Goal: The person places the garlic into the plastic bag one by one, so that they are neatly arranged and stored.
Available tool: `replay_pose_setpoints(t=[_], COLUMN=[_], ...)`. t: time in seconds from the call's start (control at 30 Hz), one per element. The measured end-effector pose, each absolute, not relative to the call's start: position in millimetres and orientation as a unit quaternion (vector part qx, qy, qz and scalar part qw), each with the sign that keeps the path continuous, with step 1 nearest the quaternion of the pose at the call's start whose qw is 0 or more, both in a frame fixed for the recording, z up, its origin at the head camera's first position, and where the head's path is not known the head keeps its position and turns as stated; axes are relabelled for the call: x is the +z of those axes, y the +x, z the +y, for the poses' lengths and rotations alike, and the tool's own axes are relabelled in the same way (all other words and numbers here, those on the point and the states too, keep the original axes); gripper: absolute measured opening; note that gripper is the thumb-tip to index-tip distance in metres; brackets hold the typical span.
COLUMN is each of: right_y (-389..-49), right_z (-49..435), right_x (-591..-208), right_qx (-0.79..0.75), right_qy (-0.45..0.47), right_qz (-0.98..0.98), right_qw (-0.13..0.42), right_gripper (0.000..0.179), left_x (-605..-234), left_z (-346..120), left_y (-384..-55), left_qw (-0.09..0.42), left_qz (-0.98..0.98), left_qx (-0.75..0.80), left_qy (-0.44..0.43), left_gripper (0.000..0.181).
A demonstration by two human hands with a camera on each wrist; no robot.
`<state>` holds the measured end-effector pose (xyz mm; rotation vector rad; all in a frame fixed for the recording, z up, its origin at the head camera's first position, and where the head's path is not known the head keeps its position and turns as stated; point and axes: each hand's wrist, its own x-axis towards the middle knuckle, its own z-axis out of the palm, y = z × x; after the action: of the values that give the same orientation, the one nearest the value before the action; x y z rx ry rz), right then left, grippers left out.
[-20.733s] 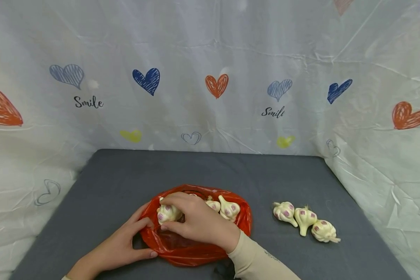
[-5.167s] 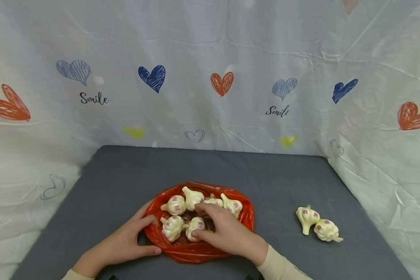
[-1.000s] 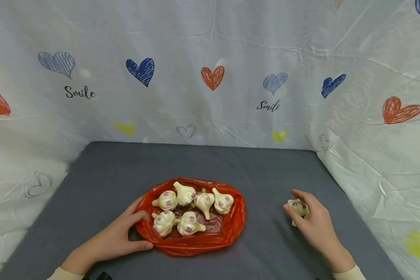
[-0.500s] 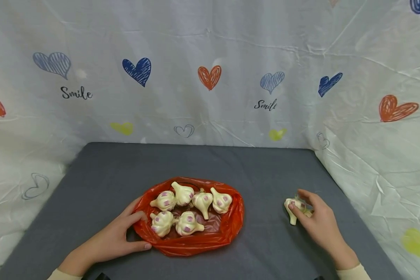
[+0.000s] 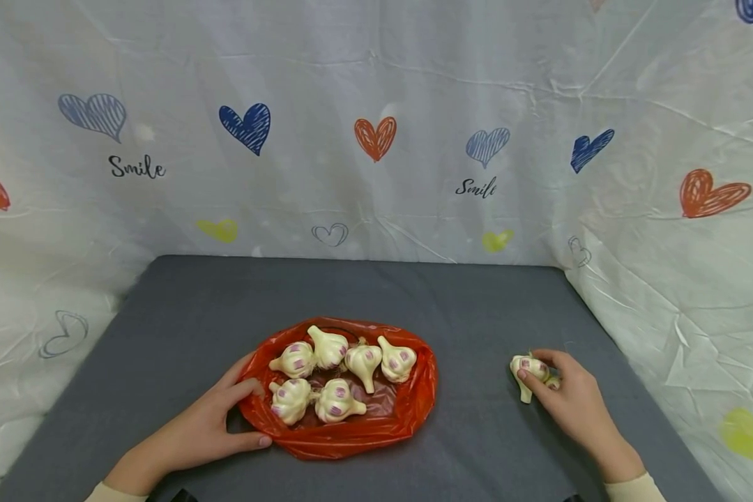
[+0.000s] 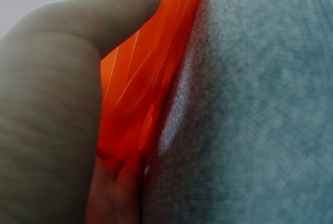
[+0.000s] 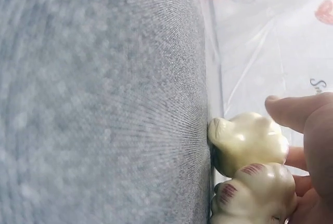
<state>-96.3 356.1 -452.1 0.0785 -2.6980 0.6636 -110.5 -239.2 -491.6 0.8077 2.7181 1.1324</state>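
Note:
In the head view, a red plastic bag [image 5: 422,390] with a rolled-down rim stands open on the dark table. Several white garlic bulbs with purple patches lie inside it. My left hand [image 5: 194,432] grips its left side, thumb low on the outside. The left wrist view shows that thumb [image 6: 125,13] against the red plastic. To the right, my right hand [image 5: 571,401] pinches a garlic bulb [image 5: 528,368] lying on the cloth, its stem toward me. A second garlic bulb [image 5: 553,383] sits beside it, mostly hidden by the hand. Both bulbs appear in the right wrist view.
Dark grey cloth covers the table [image 5: 276,286]. A pale plastic curtain [image 5: 326,181] printed with hearts and "Smile" rises behind and along the sides. Between the bag and the two bulbs at right lies a stretch of grey cloth.
Of three bulbs at right, one has left the table. My right hand has gone from the bag to the remaining two, and its fingers have lowered around the left one. The left hand stays put.

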Motion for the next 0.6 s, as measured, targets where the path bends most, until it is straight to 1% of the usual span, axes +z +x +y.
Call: replay_pose_setpoints(t=[0.13, 0.3, 0.6], right_y=[-97.7, -99.1, -99.2], right_z=[356.7, 356.6, 353.7], right_x=[-452.4, -451.6, -450.6], right_qx=[0.225, 0.224, 0.220], right_qy=[0.029, 0.026, 0.031], right_qz=[-0.959, -0.964, -0.964], right_qw=[0.167, 0.139, 0.145], right_gripper=[0.044, 0.048, 0.046], left_x=[-491.0, -489.9, -492.2], left_z=[-239.2, -238.5, -238.9], left_y=[-109.8, -109.4, -110.8], left_qw=[0.043, 0.042, 0.036], left_qz=[0.890, 0.889, 0.888], left_qx=[0.369, 0.370, 0.371], left_qy=[0.264, 0.265, 0.269], left_gripper=[0.038, 0.038, 0.038])
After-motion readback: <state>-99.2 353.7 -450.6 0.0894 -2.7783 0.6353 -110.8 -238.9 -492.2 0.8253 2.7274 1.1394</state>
